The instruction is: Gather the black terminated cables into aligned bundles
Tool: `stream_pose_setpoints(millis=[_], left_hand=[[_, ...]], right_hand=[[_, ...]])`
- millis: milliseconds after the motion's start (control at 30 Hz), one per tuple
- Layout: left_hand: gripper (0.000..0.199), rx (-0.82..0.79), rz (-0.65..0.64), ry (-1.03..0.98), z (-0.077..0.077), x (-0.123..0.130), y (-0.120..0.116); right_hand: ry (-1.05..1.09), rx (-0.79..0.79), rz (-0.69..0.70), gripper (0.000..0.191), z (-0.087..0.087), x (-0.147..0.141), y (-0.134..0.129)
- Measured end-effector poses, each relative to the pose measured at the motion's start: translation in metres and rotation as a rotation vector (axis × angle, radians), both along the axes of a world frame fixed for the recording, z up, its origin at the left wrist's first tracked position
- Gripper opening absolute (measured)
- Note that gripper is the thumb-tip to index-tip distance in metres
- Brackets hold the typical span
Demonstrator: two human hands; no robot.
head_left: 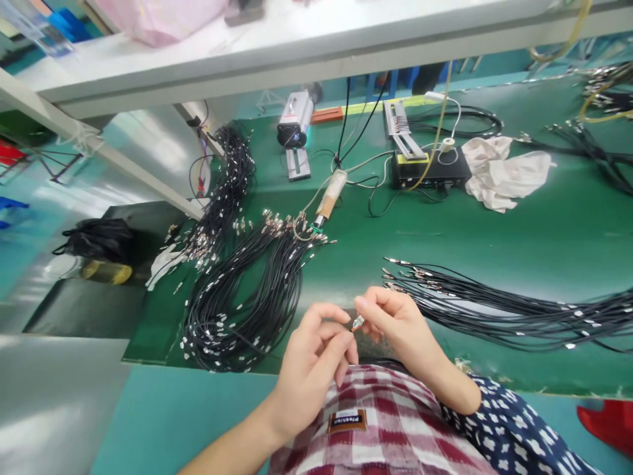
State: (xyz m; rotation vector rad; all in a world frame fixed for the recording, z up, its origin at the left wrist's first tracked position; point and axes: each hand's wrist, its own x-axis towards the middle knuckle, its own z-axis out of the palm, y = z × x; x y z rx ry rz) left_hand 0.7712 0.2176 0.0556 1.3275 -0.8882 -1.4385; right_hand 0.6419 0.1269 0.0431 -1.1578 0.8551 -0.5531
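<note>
In front of the checked apron, my left hand (311, 359) and my right hand (403, 326) meet at the table's front edge. Between them is a small metal connector (357, 322) with fine coloured wires at its lower end. The fingertips of my right hand are closed on the connector. My left thumb and fingers pinch the wire end of its cable, which they mostly hide. A bundle of black cables (247, 303) lies left of my hands, its metal ends towards the back. Another black cable bundle (494, 307) stretches to the right, its ends close to my right hand.
A soldering-iron-like tool with a taped handle (332, 191) hangs on cords above the left bundle. Behind stand a grey-white device (295, 119), a black box (430, 171) and a white cloth (504, 175). A shelf edge (297, 56) crosses overhead. More cables (227, 178) lie at left.
</note>
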Motion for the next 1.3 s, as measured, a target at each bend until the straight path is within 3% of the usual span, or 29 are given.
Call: stream_pose_setpoints(millis=[167, 533, 667, 767, 833, 900, 967, 1033, 1100, 1133, 1200, 1267, 1300], left_hand=[[0.012, -0.091, 0.018, -0.07, -0.003, 0.001, 0.004], [0.05, -0.6, -0.025, -0.682, -0.013, 0.013, 0.012], [0.052, -0.679, -0.119, -0.823, -0.017, 0.013, 0.011], [0.039, -0.63, -0.167, -0.871, -0.03, 0.02, 0.005], [0.025, -0.507, -0.096, -0.896, -0.042, 0.042, -0.011], [0.018, -0.372, 0.096, -0.976, -0.05, 0.083, -0.039], [0.028, -0.315, 0.293, -1.104, -0.049, 0.139, -0.073], [0.04, -0.293, 0.508, -1.362, -0.044, 0.189, -0.108], [0.06, -0.279, 0.597, -1.416, -0.043, 0.213, -0.135], [0.061, -0.285, 0.591, -1.413, -0.048, 0.211, -0.144], [0.048, -0.337, 0.487, -1.381, -0.07, 0.177, -0.144], [0.031, -0.385, 0.283, -1.317, -0.107, 0.113, -0.12], [0.031, -0.392, 0.09, -1.309, -0.129, 0.077, -0.1]], right_hand=[[-0.037, 0.118, 0.026, 0.038, 0.005, 0.003, 0.001], [-0.035, 0.003, 0.036, 0.037, 0.022, 0.006, 0.002], [-0.024, -0.038, 0.041, 0.037, 0.009, 0.007, 0.001], [0.01, -0.046, 0.08, 0.035, -0.012, 0.003, 0.0], [0.049, -0.044, 0.102, 0.034, -0.027, -0.004, -0.002], [0.086, -0.043, 0.096, 0.037, -0.042, -0.014, -0.005], [0.124, -0.029, 0.077, 0.04, -0.053, -0.026, -0.008], [0.145, -0.007, 0.056, 0.042, -0.061, -0.039, -0.008], [0.154, 0.021, 0.034, 0.043, -0.068, -0.053, -0.005], [0.156, 0.033, 0.025, 0.043, -0.072, -0.061, -0.002], [0.168, 0.051, 0.004, 0.042, -0.082, -0.079, 0.004], [0.208, 0.06, -0.014, 0.039, -0.095, -0.102, 0.009], [0.238, 0.059, -0.021, 0.037, -0.101, -0.116, 0.011]])
